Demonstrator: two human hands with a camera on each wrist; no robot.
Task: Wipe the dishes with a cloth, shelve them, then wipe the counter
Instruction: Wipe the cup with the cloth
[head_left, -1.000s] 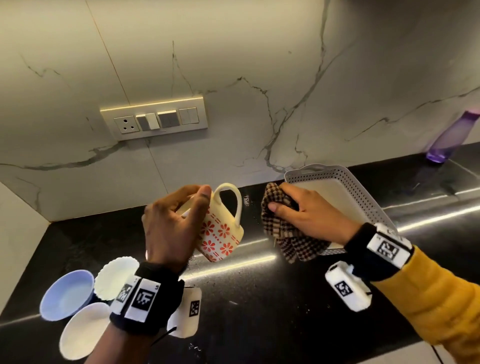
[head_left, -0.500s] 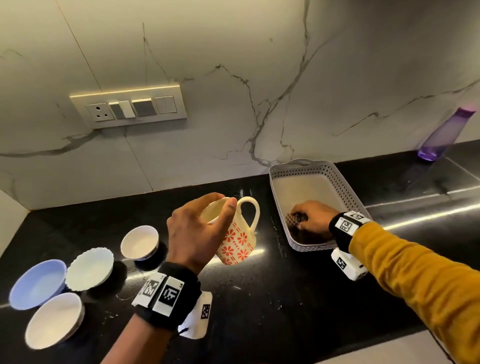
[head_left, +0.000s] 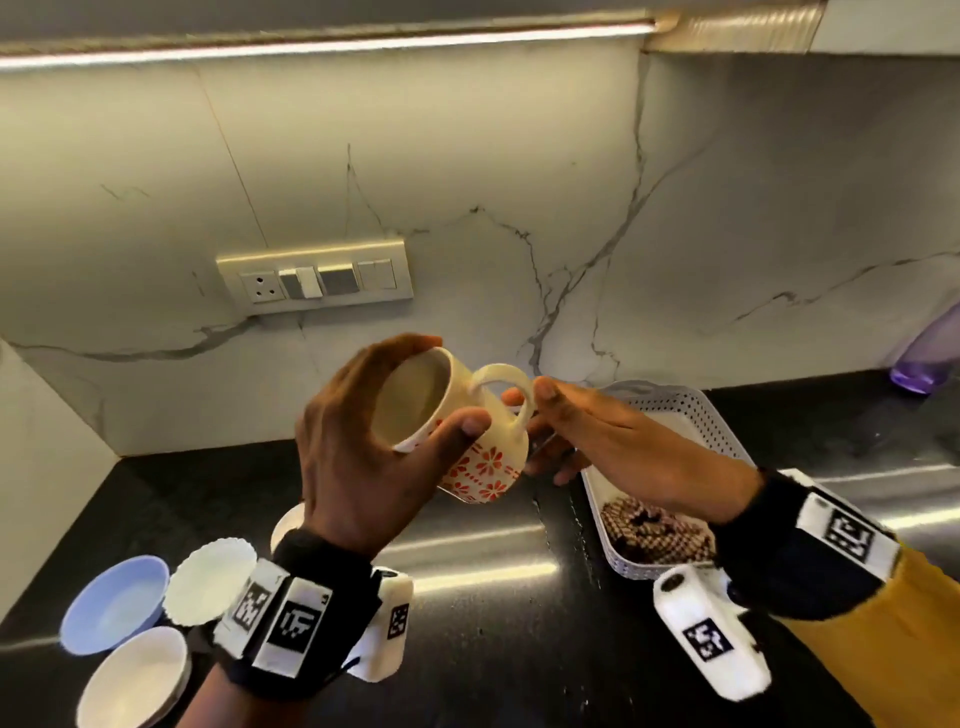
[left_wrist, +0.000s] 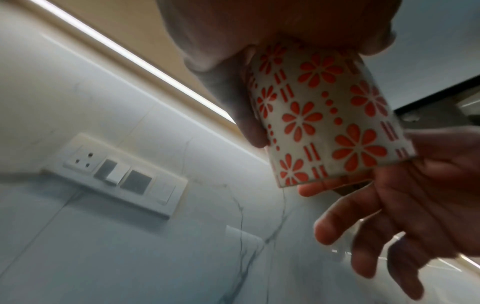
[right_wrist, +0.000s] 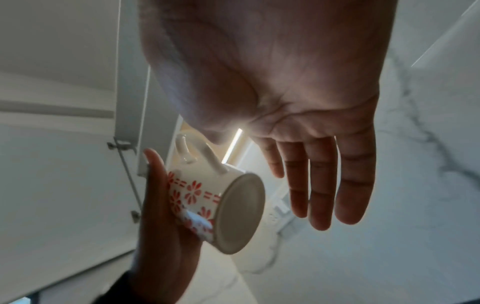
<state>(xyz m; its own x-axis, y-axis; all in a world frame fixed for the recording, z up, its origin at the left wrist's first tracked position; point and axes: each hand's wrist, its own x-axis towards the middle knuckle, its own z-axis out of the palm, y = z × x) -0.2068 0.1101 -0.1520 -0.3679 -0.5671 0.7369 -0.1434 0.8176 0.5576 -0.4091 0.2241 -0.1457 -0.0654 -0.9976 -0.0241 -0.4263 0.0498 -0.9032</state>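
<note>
My left hand (head_left: 363, 441) grips a cream mug with red flowers (head_left: 483, 467) around its rim, tilted, above the black counter (head_left: 493, 649). The mug (left_wrist: 324, 115) fills the left wrist view; its base (right_wrist: 239, 211) faces the right wrist camera. My right hand (head_left: 597, 436) is beside the mug's handle (head_left: 506, 387) with straight fingers (right_wrist: 322, 185), its thumb near the handle; contact is unclear. The checked cloth (head_left: 654, 530) lies in the white perforated basket (head_left: 675, 410).
Several small bowls sit at the counter's left: a blue one (head_left: 114, 603), a scalloped white one (head_left: 213, 577) and a plain white one (head_left: 135, 675). A purple bottle (head_left: 930, 358) stands at the far right. A switch plate (head_left: 314, 280) is on the marble wall.
My right hand put the cloth into the basket, let go, and came up beside the mug's handle. My left hand raised and tilted the mug.
</note>
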